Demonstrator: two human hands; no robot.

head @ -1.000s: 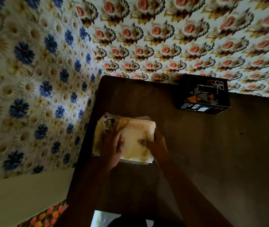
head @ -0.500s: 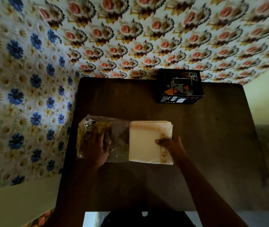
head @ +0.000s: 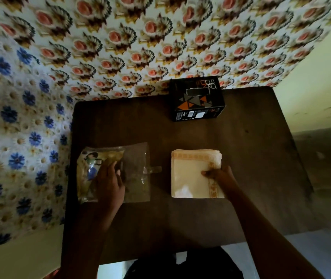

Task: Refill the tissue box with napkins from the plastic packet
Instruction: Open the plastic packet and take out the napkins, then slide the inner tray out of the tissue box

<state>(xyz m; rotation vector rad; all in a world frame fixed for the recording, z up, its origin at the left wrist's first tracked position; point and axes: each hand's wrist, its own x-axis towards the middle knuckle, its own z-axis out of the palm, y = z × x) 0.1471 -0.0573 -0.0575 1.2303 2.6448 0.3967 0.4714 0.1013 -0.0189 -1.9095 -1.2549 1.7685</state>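
Note:
A stack of cream napkins (head: 188,174) with an orange patterned border lies on the dark wooden table (head: 241,158), clear of its packet. My right hand (head: 221,176) grips the stack's right side, thumb on top. The clear plastic packet (head: 136,174), printed yellow at its left end, lies flat to the left with a tape tab sticking out toward the napkins. My left hand (head: 110,184) presses down on the packet with fingers spread. The black tissue box (head: 196,99), marked with orange and grey triangles, stands at the table's far edge with a slot in its top.
Floral-patterned cloth (head: 120,47) hangs behind the table and along its left side. A pale wall (head: 321,87) and grey floor (head: 325,158) lie to the right. The table's near edge is close to my body.
The napkin stack has come fully out of the packet and moved right with my right hand. A gap now separates it from the packet, which my left hand holds down.

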